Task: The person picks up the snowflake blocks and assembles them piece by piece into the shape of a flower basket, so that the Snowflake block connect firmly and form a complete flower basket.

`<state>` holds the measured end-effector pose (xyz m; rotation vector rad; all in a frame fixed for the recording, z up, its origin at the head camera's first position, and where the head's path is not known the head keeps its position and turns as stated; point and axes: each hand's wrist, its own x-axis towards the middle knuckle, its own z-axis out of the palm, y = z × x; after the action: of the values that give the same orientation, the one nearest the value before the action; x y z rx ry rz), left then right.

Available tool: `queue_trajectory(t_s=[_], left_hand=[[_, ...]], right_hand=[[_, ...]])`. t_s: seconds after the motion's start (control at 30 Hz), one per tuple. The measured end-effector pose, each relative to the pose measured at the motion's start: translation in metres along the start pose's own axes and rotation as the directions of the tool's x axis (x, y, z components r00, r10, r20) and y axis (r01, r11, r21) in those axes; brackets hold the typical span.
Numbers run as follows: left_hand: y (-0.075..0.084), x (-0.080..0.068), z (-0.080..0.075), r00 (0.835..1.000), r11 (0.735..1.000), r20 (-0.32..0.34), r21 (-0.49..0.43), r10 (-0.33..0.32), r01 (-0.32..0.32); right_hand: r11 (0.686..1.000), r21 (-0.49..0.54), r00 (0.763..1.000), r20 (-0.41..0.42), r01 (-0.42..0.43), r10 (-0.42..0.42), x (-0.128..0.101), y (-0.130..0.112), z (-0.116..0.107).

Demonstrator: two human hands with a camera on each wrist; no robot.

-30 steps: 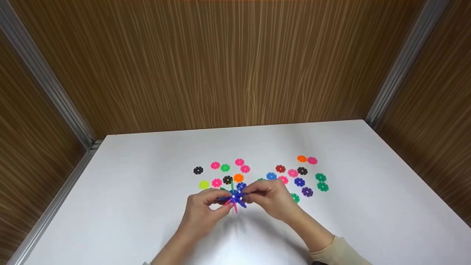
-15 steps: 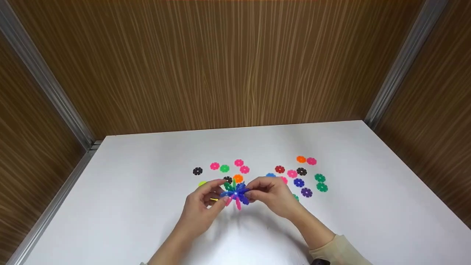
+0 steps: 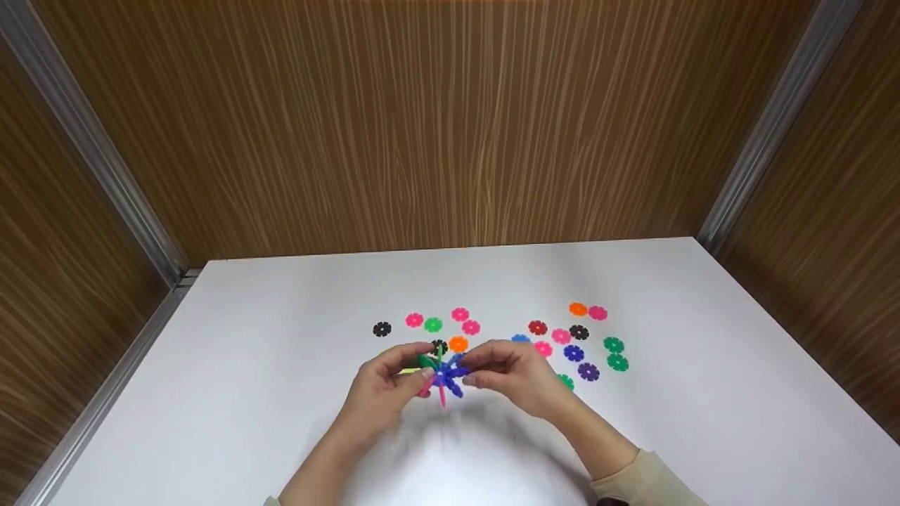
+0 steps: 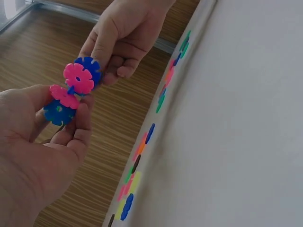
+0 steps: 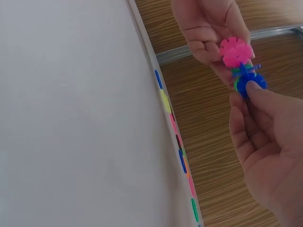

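A cluster of slotted, flower-shaped plastic discs [image 3: 450, 379], blue, pink and green, is held above the white table between both hands. My left hand [image 3: 380, 386] grips its left side, thumb in front. My right hand [image 3: 517, 376] pinches its right side by a blue disc [image 5: 245, 87], the thumb lying on that disc. From the left wrist, two pink discs, the upper one [image 4: 78, 78] facing the camera, show beside blue ones, the lower [image 4: 59, 113] near the left fingers. The joints between the discs are partly hidden by the fingers.
Loose discs lie flat behind the hands: black [image 3: 382, 329], orange [image 3: 458, 344], red [image 3: 538, 327], purple [image 3: 588, 372], green [image 3: 614, 344] and several more. The white table [image 3: 246, 393] meets brown wood-grain panels [image 3: 450, 126] at the back and sides.
The cluster has turned between the hands and shifted slightly left. My left fingers have moved their grip, the index finger rising and spreading from the thumb. My right hand keeps its pinch.
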<state>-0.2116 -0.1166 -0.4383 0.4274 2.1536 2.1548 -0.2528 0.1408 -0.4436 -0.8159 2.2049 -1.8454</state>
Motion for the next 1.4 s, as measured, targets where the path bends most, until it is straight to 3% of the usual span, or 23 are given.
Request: queue_trajectory(t_s=[0.2, 0.33, 0.43, 0.67, 0.9, 1.23, 1.4], left_hand=[[0.013, 0.001, -0.019, 0.99, 0.999, -0.139, 0.047, 0.001, 0.005], [0.017, 0.0, -0.029, 0.981, 0.999, -0.193, 0.037, 0.025, -0.019], [0.018, 0.0, -0.03, 0.98, 0.999, -0.197, 0.019, 0.03, -0.026], [0.016, 0.001, -0.024, 0.984, 0.999, -0.177, 0.028, 0.031, -0.026], [0.013, -0.001, -0.021, 0.986, 0.999, -0.17, 0.042, 0.002, 0.006], [0.01, 0.0, -0.017, 0.987, 0.999, -0.158, 0.042, -0.011, 0.018], [0.004, 0.001, -0.005, 0.996, 1.0, -0.091, -0.008, -0.023, 0.023]], right_hand=[[0.988, -0.113, 0.993, -0.066, -0.103, 0.096, 0.021, 0.012, -0.019], [0.962, -0.215, 0.985, -0.051, -0.169, 0.162, 0.039, 0.026, -0.022], [0.941, -0.282, 0.982, -0.021, -0.186, 0.188, 0.046, 0.035, -0.02], [0.869, -0.476, 0.982, 0.051, -0.137, 0.182, 0.047, 0.038, -0.013], [0.852, -0.518, 0.986, 0.084, -0.081, 0.145, 0.04, 0.037, -0.011], [0.876, -0.477, 0.982, 0.122, -0.071, 0.146, 0.031, 0.034, -0.015], [0.939, -0.331, 0.993, 0.029, -0.096, 0.112, 0.015, 0.018, -0.023]])
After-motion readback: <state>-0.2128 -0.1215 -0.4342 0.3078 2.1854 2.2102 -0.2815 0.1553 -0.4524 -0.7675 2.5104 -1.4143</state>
